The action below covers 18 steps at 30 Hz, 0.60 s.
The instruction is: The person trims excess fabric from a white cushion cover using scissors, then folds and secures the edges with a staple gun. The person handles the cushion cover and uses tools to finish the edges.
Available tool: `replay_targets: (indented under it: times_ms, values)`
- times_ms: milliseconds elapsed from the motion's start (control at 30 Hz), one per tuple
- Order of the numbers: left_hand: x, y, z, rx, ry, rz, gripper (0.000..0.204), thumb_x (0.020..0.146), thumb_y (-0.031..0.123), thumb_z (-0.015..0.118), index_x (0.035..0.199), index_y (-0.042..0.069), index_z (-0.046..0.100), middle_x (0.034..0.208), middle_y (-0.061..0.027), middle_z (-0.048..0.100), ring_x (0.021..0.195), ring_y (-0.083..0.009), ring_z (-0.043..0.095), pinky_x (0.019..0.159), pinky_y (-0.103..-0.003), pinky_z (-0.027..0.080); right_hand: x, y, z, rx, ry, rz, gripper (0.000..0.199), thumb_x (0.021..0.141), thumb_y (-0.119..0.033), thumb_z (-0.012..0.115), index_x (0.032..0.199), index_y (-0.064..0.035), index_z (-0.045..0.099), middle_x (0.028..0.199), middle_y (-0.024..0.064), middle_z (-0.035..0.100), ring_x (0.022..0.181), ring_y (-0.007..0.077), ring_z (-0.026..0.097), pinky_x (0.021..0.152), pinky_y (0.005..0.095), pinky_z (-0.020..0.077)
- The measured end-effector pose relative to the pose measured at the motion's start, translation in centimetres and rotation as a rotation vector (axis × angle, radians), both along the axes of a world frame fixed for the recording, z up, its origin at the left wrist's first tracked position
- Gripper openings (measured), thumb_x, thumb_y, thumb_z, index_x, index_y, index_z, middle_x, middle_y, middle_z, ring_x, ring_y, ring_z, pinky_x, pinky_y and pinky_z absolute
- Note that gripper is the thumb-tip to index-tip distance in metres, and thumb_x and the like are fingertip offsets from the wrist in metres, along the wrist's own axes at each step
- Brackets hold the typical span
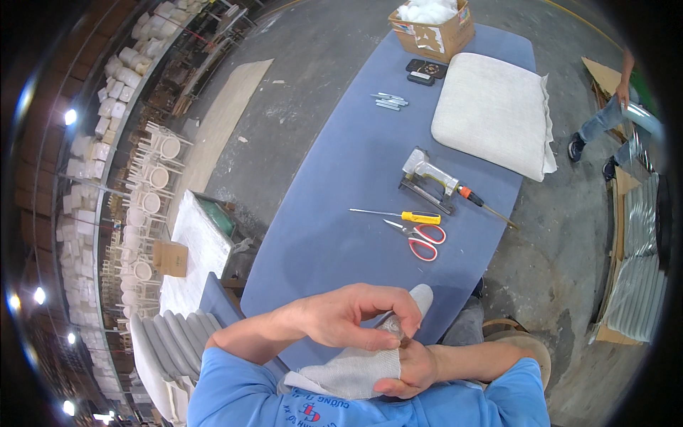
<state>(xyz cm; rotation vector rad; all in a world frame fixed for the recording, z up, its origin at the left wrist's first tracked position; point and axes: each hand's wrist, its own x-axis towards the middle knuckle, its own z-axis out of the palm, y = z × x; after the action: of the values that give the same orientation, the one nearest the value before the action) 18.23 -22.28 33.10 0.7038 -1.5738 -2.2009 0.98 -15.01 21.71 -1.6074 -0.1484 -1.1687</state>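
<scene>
Grey cloth, held before the torso near the table; its long axis appears to run obliquely from lower left to a rounded tip at upper right, though the fingers hide whether this is one piece. The left hand, fingers curled almost closed, pinches it from above and lies nearer the tip; the right hand, partly closed, grips its right side from below, thumb along the cloth. Beyond, in order: scissors, screwdriver, stapler, cushion.
</scene>
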Motion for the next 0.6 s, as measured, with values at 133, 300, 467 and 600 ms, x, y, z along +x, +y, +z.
replay_targets:
  times_ms: [133, 300, 467, 600]
  values:
    - [0.0, 0.4, 0.1, -0.034, -0.025, 0.023, 0.02, 0.095, -0.003, 0.068, 0.115, 0.003, 0.067, 0.12, -0.0123, 0.064, 0.117, -0.0261, 0.06, 0.107, -0.043, 0.044, -1.1, 0.0, 1.0, -0.011, 0.074, -0.152, 0.035, 0.106, -0.027, 0.057, 0.126, -0.0006, 0.067, 0.115, 0.0161, 0.069, 0.106, 0.0348, 0.066, 0.099, 0.0439, 0.0495]
    - [-0.4, 1.1, 0.0, -0.189, -0.09, 0.057, 0.019, 0.096, 0.002, 0.061, 0.115, 0.004, 0.064, 0.113, -0.0055, 0.062, 0.11, -0.016, 0.057, 0.097, -0.033, 0.046, -3.6, 0.2, 0.3, 0.095, 0.233, -0.152, 0.025, 0.105, -0.025, 0.061, 0.11, -0.0022, 0.068, 0.087, 0.0116, 0.068, 0.076, 0.0336, 0.068, 0.07, 0.0427, 0.0548]
    - [-1.7, 1.6, 0.5, -0.198, -0.197, 0.126, 0.025, 0.093, 0.004, 0.061, 0.118, 0.004, 0.062, 0.113, -0.0066, 0.063, 0.11, -0.0177, 0.058, 0.097, -0.034, 0.047, -4.0, -0.6, 0.1, 0.091, 0.204, -0.202, 0.022, 0.106, -0.023, 0.061, 0.1, -0.0034, 0.069, 0.079, 0.0103, 0.066, 0.069, 0.0324, 0.067, 0.063, 0.0424, 0.0536]
    - [-1.6, 1.7, -1.0, -0.307, -0.179, 0.085, 0.029, 0.094, 0.01, 0.061, 0.122, 0.002, 0.062, 0.121, -0.0103, 0.063, 0.118, -0.0231, 0.059, 0.106, -0.038, 0.046, -3.6, -0.4, -0.8, 0.059, 0.133, -0.265, 0.022, 0.106, -0.022, 0.061, 0.095, -0.0044, 0.068, 0.078, 0.0095, 0.066, 0.067, 0.0316, 0.066, 0.062, 0.0415, 0.0527]
